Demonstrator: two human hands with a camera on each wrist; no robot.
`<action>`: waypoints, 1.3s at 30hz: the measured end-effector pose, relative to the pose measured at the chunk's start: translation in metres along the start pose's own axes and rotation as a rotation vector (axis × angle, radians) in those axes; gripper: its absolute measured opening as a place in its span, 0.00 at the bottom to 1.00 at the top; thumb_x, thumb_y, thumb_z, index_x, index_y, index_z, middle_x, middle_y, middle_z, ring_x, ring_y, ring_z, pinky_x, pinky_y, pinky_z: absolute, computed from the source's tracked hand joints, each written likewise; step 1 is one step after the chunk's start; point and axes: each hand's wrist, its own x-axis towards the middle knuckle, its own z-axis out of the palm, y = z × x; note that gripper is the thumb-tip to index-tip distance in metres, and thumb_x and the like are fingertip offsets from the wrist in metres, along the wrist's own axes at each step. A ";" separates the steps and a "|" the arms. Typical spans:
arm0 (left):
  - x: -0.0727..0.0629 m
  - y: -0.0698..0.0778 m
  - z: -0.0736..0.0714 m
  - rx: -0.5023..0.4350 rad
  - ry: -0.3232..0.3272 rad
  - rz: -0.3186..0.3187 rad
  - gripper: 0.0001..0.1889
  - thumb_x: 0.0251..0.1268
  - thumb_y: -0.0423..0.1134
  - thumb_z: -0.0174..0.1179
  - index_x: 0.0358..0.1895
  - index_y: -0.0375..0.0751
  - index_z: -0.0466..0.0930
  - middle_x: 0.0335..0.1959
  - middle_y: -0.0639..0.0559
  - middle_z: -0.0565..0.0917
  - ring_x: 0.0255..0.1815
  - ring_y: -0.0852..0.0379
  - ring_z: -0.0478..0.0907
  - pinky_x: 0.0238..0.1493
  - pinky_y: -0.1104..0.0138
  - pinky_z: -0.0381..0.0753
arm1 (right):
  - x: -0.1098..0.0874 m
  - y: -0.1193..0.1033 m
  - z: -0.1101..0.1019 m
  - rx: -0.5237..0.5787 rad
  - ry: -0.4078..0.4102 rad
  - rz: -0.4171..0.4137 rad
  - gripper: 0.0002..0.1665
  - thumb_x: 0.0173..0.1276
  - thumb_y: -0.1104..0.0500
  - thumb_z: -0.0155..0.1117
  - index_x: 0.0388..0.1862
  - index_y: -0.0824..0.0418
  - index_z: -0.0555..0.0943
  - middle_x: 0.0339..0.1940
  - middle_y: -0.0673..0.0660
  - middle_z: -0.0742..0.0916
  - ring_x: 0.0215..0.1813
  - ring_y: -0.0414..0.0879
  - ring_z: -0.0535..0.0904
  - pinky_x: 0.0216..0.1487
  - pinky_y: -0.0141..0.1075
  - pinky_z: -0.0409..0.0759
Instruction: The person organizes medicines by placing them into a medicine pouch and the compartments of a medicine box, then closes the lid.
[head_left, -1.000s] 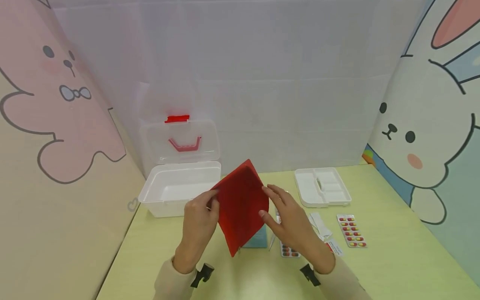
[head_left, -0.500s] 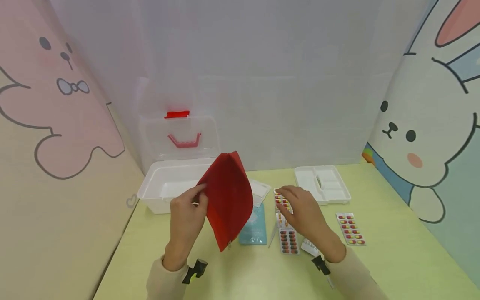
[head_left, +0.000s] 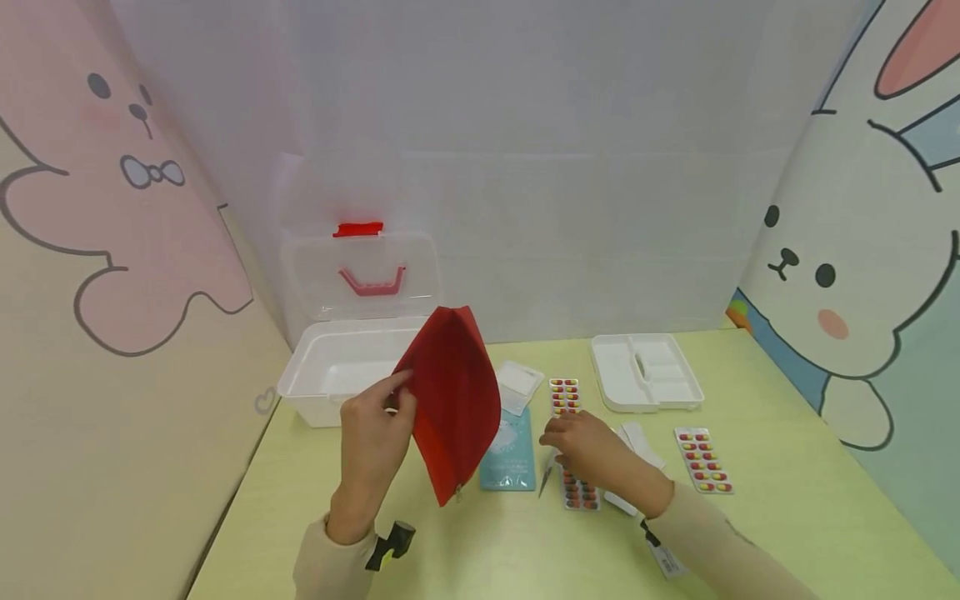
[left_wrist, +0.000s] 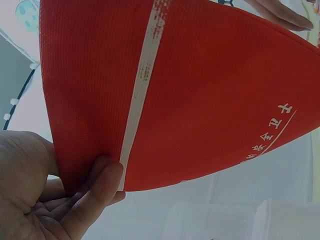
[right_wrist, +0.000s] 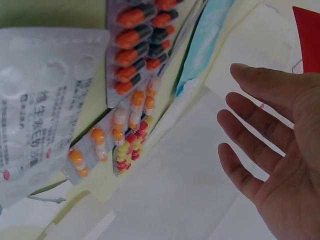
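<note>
My left hand (head_left: 378, 433) pinches the left edge of a red zip pouch (head_left: 453, 408) between thumb and fingers and holds it up over the table, mouth gaping. White lettering and a pale stripe mark the pouch (left_wrist: 215, 90) in the left wrist view. Over the capsule blister packs (head_left: 581, 492), my right hand (head_left: 588, 450) reaches down, its fingertips by the upper end of a slim pointed tool (head_left: 548, 475). Relaxed, parted fingers with nothing between them show on that hand (right_wrist: 275, 135) in the right wrist view. Beside the tool lies a blue packet (head_left: 513, 458), partly behind the pouch.
An open white box (head_left: 303, 400) with a clear lid stands at back left. At back right is a white divided tray (head_left: 615, 396). Another blister pack (head_left: 703, 461), a white packet (head_left: 521, 383) and white strips (head_left: 641, 442) lie around the right arm.
My right hand has left the pouch's right edge and come down over the blister packs. My left hand has shifted slightly left with the pouch, uncovering the blue packet.
</note>
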 end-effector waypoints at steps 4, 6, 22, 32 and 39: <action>-0.001 0.000 0.001 -0.007 0.001 -0.005 0.14 0.55 0.22 0.55 0.41 0.32 0.87 0.28 0.42 0.88 0.21 0.55 0.82 0.20 0.81 0.73 | 0.002 -0.002 0.010 -0.053 -0.010 -0.076 0.18 0.48 0.65 0.77 0.41 0.55 0.86 0.38 0.48 0.86 0.44 0.46 0.82 0.48 0.40 0.81; -0.001 0.001 0.002 -0.010 -0.006 -0.013 0.14 0.55 0.22 0.55 0.41 0.32 0.87 0.28 0.42 0.88 0.21 0.55 0.82 0.20 0.80 0.73 | 0.002 -0.002 0.015 -0.074 0.001 -0.114 0.18 0.48 0.67 0.74 0.40 0.54 0.86 0.36 0.48 0.85 0.42 0.45 0.81 0.46 0.38 0.80; -0.006 -0.002 0.007 0.004 -0.009 -0.013 0.14 0.54 0.22 0.55 0.40 0.33 0.88 0.25 0.44 0.87 0.20 0.55 0.81 0.17 0.81 0.68 | 0.010 -0.012 0.038 -0.152 -0.109 -0.145 0.11 0.55 0.65 0.68 0.31 0.49 0.82 0.28 0.45 0.82 0.32 0.40 0.73 0.32 0.32 0.72; -0.006 0.001 0.006 0.029 -0.046 -0.065 0.14 0.56 0.24 0.54 0.42 0.34 0.88 0.22 0.45 0.86 0.20 0.57 0.80 0.14 0.77 0.66 | 0.011 -0.011 0.044 -0.163 -0.111 -0.207 0.10 0.55 0.64 0.70 0.32 0.49 0.82 0.29 0.44 0.82 0.33 0.39 0.76 0.32 0.32 0.74; -0.006 0.002 0.007 0.034 -0.056 -0.069 0.14 0.56 0.25 0.55 0.42 0.33 0.87 0.23 0.45 0.87 0.20 0.58 0.80 0.15 0.77 0.69 | 0.007 -0.010 0.032 -0.049 -0.028 -0.172 0.12 0.50 0.66 0.69 0.28 0.52 0.77 0.24 0.44 0.75 0.28 0.39 0.70 0.30 0.31 0.71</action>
